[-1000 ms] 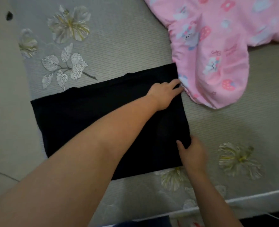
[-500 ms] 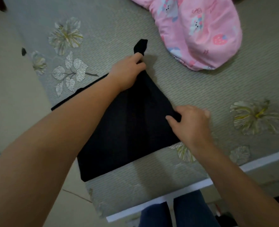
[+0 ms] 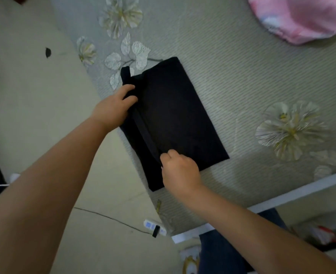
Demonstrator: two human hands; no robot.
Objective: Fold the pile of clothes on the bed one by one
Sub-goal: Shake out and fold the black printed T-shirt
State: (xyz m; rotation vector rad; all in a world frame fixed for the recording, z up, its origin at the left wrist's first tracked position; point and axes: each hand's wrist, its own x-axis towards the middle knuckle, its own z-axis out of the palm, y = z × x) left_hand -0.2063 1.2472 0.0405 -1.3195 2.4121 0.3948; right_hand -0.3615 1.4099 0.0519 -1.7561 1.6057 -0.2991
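While the black garment (image 3: 175, 119) lay folded into a rectangle near the corner of the bed (image 3: 242, 80), both hands worked along its left edge. The left hand (image 3: 113, 109) pinched the cloth at the far end of that edge, fingers curled round a narrow band of fabric that stuck out beyond the fold. The right hand (image 3: 180, 171) gripped the near end of the same edge, its fingers bent over the raised hem. Between the two hands the edge stood up in a low ridge. A pink printed garment (image 3: 301, 18), blurred at the top right, lay well apart from the black one, possibly a quilted piece. On the floor (image 3: 35, 115) beside the bed sat a white power strip (image 3: 155, 227).
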